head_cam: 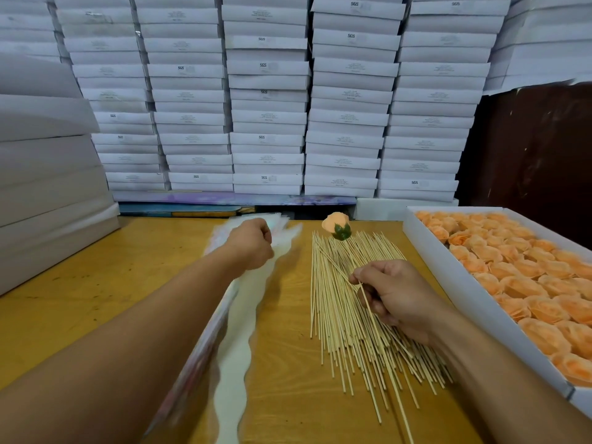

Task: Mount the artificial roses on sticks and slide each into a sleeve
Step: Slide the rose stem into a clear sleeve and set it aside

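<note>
Right hand (392,294) pinching stick (347,265) bearing mounted rose (336,226); left hand (253,243) gripping top sleeve (282,233). Advisable: opening sleeve mouth wide, feeding stick straight.

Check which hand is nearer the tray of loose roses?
Right. The right hand, pinching a stick, sits just beside the tray; the left hand is across the stick pile on the sleeves.

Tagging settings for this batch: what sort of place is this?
Probably a small packing or craft workshop: stacked white boxes fill the back wall, a tray holds rows of orange roses, and loose sticks lie piled on the wooden table.
</note>
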The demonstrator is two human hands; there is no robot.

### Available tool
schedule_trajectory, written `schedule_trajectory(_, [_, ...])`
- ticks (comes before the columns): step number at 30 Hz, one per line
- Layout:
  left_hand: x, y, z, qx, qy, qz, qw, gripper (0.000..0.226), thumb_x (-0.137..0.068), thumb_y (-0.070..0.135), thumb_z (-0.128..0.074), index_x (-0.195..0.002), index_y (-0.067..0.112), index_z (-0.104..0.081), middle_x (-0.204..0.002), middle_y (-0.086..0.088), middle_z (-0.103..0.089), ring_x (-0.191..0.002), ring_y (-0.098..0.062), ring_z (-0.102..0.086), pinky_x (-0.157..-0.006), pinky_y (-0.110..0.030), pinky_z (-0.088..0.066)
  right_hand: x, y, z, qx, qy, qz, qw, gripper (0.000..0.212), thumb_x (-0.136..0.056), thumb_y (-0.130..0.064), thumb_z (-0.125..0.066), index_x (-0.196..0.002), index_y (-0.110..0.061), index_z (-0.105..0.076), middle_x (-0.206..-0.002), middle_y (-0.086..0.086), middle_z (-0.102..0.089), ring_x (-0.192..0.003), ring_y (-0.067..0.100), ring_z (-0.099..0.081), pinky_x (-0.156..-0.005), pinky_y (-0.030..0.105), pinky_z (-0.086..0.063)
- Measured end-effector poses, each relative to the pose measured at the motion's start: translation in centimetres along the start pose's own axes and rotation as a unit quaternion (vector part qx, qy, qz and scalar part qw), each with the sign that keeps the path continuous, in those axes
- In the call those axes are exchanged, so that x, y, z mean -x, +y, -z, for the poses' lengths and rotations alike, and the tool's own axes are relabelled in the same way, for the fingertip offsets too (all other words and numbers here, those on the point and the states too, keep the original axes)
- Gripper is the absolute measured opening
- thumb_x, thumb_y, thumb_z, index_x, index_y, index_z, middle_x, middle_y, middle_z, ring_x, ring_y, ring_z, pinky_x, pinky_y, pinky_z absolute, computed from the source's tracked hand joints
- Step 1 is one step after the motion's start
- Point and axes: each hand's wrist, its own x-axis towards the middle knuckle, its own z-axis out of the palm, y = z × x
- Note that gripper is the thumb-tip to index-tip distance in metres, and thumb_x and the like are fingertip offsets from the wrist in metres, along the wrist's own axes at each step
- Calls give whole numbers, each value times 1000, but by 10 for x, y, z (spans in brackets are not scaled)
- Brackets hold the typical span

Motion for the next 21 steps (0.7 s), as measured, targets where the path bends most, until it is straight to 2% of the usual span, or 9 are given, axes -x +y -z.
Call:
schedule_trajectory(2, [8, 5, -3, 74, -22, 23, 997, 38, -85, 1, -74, -112, 19, -54, -97, -4, -54, -74, -16, -52, -53, -26, -44, 0, 0, 0, 0, 1, 2, 1000, 18, -100, -16, -57, -93, -5, -70, -59, 7, -51, -40, 10, -40, -33, 20, -27])
schedule_trajectory(4, [15, 9, -6, 128, -64, 60, 988, 74, -80, 0, -79, -138, 23, -41, -115, -9, -53, -81, -22, -56, -52, -29, -48, -1, 1, 0, 0, 1, 3, 1000, 19, -100, -16, -57, -93, -5, -70, -58, 6, -52, -40, 10, -40, -33, 20, -27])
schedule_trajectory(6, [23, 13, -10, 208, -107, 99, 967, 88, -76, -5, -80, -145, 19, -31, -119, -13, -54, -84, -32, -61, -48, -34, -54, -1, 1, 0, 0, 1, 3, 1000, 18, -100, -16, -57, -93, -5, -70, -57, 6, -52, -39, 10, -40, -33, 20, -27])
schedule_trajectory(9, [35, 17, -15, 338, -153, 147, 917, 65, -75, -18, -73, -120, 13, -36, -96, -19, -60, -76, -43, -69, -56, -53, -59, -2, 2, 1, -4, -1, 1, 1000, 18, -100, -17, -57, -94, -5, -69, -57, 5, -53, -39, 10, -40, -33, 20, -27])
schedule_trajectory(11, [41, 17, -19, 412, -208, 176, 870, 43, -80, -20, -65, -114, -4, -45, -96, -28, -67, -72, -44, -71, -62, -56, -59, -2, 3, 1, -5, 0, -1, 1000, 18, -101, -17, -57, -95, -5, -69, -59, 6, -55, -39, 9, -40, -33, 20, -28])
schedule_trajectory(13, [48, 19, -22, 454, -269, 188, 828, 27, -87, -17, -58, -113, -13, -55, -96, -28, -70, -77, -42, -71, -69, -55, -57, -3, 2, 1, -9, 6, -1, 1000, 19, -102, -17, -54, -96, -5, -68, -62, 7, -64, -40, 9, -42, -33, 20, -29])
schedule_trajectory(17, [64, 25, -32, 520, -296, 192, 778, 36, -91, -15, -50, -128, -13, -50, -117, -31, -65, -107, -45, -64, -98, -57, -47, -5, 2, -1, -22, 32, -11, 999, 19, -104, -15, -49, -98, -4, -63, -81, 13, -77, -46, 13, -45, -34, 22, -33])
schedule_trajectory(18, [69, 28, -35, 532, -301, 190, 768, 41, -91, -16, -50, -131, -11, -48, -120, -32, -64, -109, -46, -63, -99, -57, -47, -5, 2, -2, -26, 42, -12, 999, 20, -104, -15, -49, -97, -4, -64, -82, 12, -77, -46, 14, -46, -34, 23, -34])
schedule_trajectory(21, [79, 33, -44, 539, -308, 181, 763, 44, -90, -19, -51, -133, -8, -50, -114, -30, -67, -95, -43, -67, -85, -54, -54, -6, 1, -2, -54, 68, -10, 996, 20, -102, -14, -52, -92, -5, -66, -75, 9, -70, -48, 13, -50, -36, 23, -37])
